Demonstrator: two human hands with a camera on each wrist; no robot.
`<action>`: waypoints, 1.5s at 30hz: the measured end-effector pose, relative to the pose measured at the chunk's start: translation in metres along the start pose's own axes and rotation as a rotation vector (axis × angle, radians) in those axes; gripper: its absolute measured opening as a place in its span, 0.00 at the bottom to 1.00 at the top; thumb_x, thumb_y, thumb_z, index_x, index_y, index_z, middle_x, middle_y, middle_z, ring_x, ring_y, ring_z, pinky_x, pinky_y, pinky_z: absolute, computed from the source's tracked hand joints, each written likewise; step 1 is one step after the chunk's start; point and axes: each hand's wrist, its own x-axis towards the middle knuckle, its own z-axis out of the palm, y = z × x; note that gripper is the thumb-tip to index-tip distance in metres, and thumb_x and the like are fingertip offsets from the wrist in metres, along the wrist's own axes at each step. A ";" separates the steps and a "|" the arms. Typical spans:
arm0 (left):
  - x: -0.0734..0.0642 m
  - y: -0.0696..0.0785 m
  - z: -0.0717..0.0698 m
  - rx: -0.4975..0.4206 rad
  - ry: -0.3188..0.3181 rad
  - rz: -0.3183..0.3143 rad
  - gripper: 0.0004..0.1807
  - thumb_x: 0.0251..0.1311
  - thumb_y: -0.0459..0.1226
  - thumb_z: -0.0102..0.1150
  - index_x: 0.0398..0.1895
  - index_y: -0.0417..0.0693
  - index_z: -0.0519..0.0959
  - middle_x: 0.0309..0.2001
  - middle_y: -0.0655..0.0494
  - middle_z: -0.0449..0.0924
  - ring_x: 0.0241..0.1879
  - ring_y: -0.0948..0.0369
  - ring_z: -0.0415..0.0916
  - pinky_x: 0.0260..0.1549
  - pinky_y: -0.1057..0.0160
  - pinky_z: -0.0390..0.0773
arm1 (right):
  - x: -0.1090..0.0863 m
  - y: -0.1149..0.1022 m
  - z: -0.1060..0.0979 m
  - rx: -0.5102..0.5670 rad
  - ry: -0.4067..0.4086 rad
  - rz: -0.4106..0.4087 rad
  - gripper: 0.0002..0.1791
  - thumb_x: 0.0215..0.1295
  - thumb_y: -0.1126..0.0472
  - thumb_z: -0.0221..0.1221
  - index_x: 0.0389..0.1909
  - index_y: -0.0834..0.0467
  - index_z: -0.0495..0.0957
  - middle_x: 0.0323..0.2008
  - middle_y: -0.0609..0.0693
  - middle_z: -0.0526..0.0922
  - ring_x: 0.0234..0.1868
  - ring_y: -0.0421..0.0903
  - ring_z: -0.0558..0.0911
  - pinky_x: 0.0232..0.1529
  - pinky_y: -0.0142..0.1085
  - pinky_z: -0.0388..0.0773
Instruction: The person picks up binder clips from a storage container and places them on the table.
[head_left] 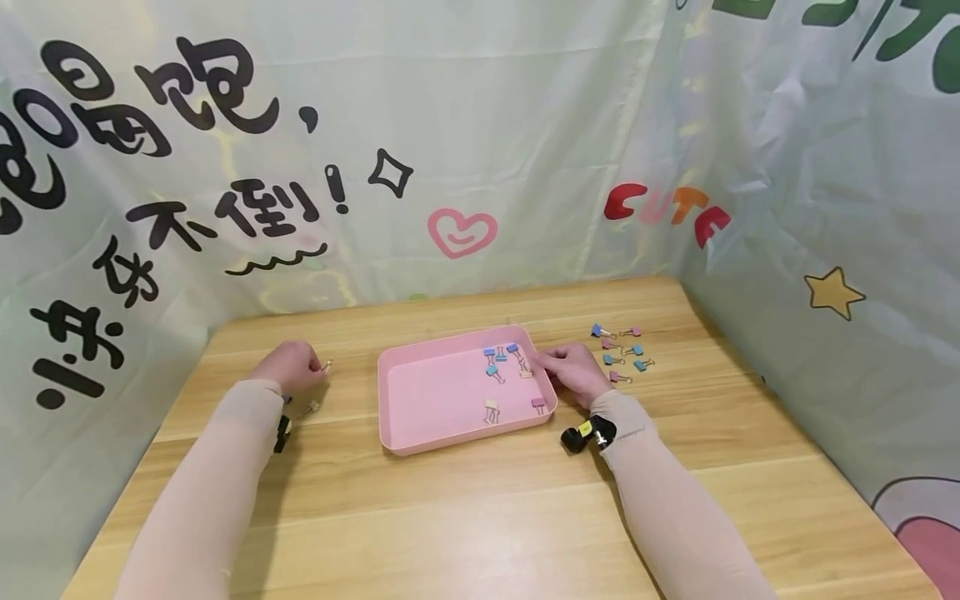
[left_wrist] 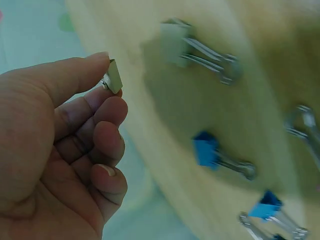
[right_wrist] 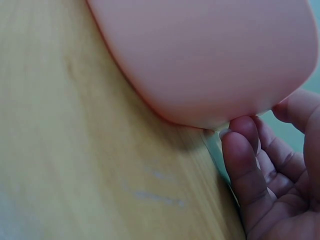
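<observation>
My left hand (head_left: 294, 367) is over the left side of the table and pinches a small cream binder clip (left_wrist: 115, 77) between thumb and forefinger. Other binder clips lie under that hand, among them a pale one (left_wrist: 175, 42) and a blue one (left_wrist: 205, 150) in the left wrist view. At the pink tray (head_left: 435, 444), my right hand (head_left: 576, 371) grips the right wall near the rim. Inside the tray are several binder clips, such as a cream one (head_left: 491, 407) and a pink one (head_left: 537, 403), mostly toward its right side.
To the right of the right hand, several blue and pink binder clips, including a teal one (head_left: 611, 360), lie on the wooden table (head_left: 465, 517). A printed cloth (head_left: 525, 150) hangs behind the table and along its sides.
</observation>
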 end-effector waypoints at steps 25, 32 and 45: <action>-0.016 -0.014 0.007 -0.040 0.049 -0.053 0.15 0.62 0.42 0.59 0.19 0.46 0.79 0.17 0.57 0.72 0.18 0.61 0.65 0.20 0.61 0.67 | -0.001 0.001 0.000 0.004 -0.005 0.006 0.20 0.64 0.57 0.63 0.47 0.70 0.79 0.38 0.61 0.84 0.33 0.47 0.84 0.35 0.37 0.81; 0.003 0.026 -0.005 -0.037 0.064 0.032 0.14 0.63 0.41 0.59 0.39 0.37 0.84 0.33 0.46 0.84 0.27 0.57 0.78 0.34 0.53 0.78 | -0.001 0.000 0.001 -0.002 0.000 -0.003 0.20 0.64 0.57 0.62 0.47 0.70 0.79 0.39 0.61 0.84 0.33 0.46 0.83 0.35 0.37 0.81; 0.040 0.119 -0.010 0.030 0.086 0.163 0.15 0.61 0.41 0.62 0.44 0.39 0.84 0.41 0.47 0.84 0.42 0.53 0.80 0.46 0.51 0.77 | 0.001 0.002 -0.001 -0.020 0.008 -0.008 0.20 0.63 0.56 0.63 0.47 0.69 0.80 0.37 0.59 0.84 0.33 0.47 0.83 0.35 0.36 0.81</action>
